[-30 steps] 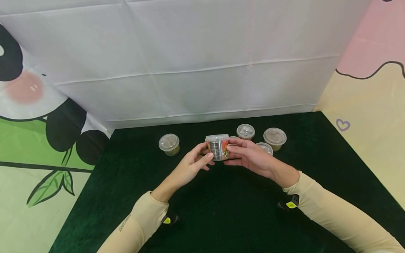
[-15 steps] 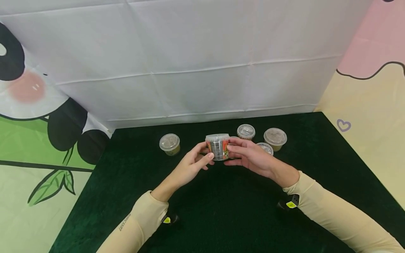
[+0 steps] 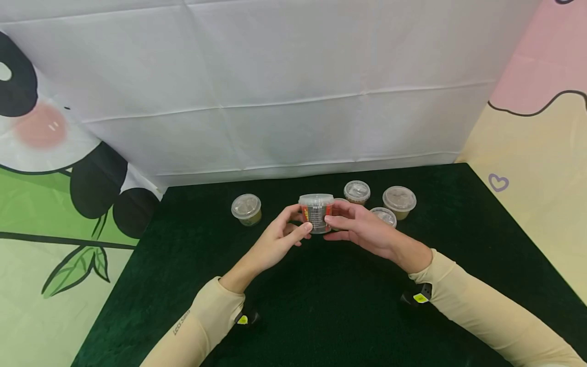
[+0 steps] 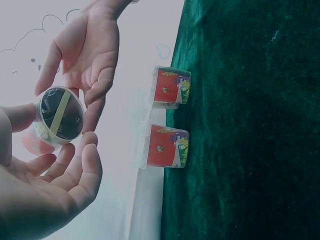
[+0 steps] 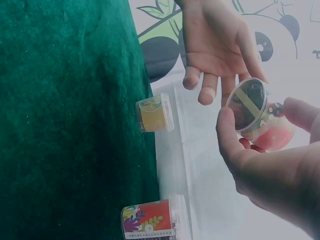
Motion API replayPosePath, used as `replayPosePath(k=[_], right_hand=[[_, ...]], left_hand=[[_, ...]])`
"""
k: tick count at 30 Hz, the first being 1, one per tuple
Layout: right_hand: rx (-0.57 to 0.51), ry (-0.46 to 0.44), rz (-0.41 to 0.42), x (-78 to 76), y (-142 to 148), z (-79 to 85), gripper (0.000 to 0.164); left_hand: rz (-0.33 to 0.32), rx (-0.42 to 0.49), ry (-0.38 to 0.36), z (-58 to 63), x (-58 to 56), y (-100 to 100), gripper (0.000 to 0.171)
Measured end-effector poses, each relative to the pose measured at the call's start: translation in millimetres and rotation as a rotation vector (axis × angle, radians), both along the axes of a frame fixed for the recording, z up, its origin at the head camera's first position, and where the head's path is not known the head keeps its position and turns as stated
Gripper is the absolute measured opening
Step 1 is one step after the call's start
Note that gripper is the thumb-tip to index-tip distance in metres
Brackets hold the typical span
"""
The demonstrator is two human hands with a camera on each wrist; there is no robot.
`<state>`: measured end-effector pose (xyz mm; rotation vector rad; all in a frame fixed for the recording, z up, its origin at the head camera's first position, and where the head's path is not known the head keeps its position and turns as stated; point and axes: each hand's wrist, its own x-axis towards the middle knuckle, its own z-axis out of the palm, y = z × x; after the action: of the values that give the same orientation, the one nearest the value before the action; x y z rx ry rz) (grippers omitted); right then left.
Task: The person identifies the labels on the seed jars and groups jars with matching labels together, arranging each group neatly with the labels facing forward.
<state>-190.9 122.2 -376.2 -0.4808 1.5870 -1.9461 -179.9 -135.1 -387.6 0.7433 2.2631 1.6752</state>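
Both hands hold a small lidded plastic tub (image 3: 316, 215) upright above the dark green cloth, in the middle of the head view. Its label is red with a dark panel of print. My left hand (image 3: 273, 242) grips the left side, thumb on the front near the base. On the right side, my right hand (image 3: 373, 232) has its thumb against the front and its fingers behind. The wrist views show the underside of the tub (image 4: 62, 114), dark with a pale yellow strip. In the right wrist view, the tub (image 5: 272, 134) sits between right thumb and fingers.
One lidded tub (image 3: 246, 208) stands back left on the green cloth (image 3: 312, 306). Toward the back right are several more, among them a tub (image 3: 356, 190), a larger one (image 3: 399, 200) and one partly behind the right hand (image 3: 384, 215). A white sheet (image 3: 293, 127) hangs behind.
The held tub has turned slightly, so red now shows on the left of its dark panel too. The right thumb has shifted left across its front. The left hand stays nearly still.
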Motion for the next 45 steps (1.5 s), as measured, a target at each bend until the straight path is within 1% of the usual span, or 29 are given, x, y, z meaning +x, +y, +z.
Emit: replayPosePath(k=[7,13,16,20,25,29,34,45], right_hand=[[0.030,0.027,-0.018,0.5,-0.4,-1.0,0.061],[0.033,0.035,-0.050,-0.5,0.2,-0.1,0.067],[0.030,0.046,-0.054,-2.0,-0.3,-0.7,0.064],[0.053,0.056,-0.064,-3.4,-1.3,-3.4,0.060],[0.070,0.058,-0.084,-4.4,-1.8,-4.9,0.057],[0.072,0.067,-0.099,-4.8,-1.2,-4.5,0.057],[0.058,0.080,-0.089,-5.1,0.3,-4.1,0.060],[0.056,0.074,-0.072,-4.6,0.4,-5.1,0.064]], left_hand=[[0.008,0.012,0.021,-3.6,1.0,0.3,0.053],[0.016,0.017,0.015,-4.9,1.8,2.3,0.056],[0.027,0.002,0.018,-4.2,2.0,2.0,0.057],[0.028,-0.011,0.020,-4.1,1.3,0.1,0.058],[0.015,-0.003,-0.006,-3.9,0.6,-1.2,0.057],[0.018,0.015,-0.007,-3.8,-0.2,-2.0,0.054],[0.015,0.032,0.004,-4.3,-0.3,-1.4,0.055],[0.015,0.026,0.004,-4.7,0.4,0.8,0.057]])
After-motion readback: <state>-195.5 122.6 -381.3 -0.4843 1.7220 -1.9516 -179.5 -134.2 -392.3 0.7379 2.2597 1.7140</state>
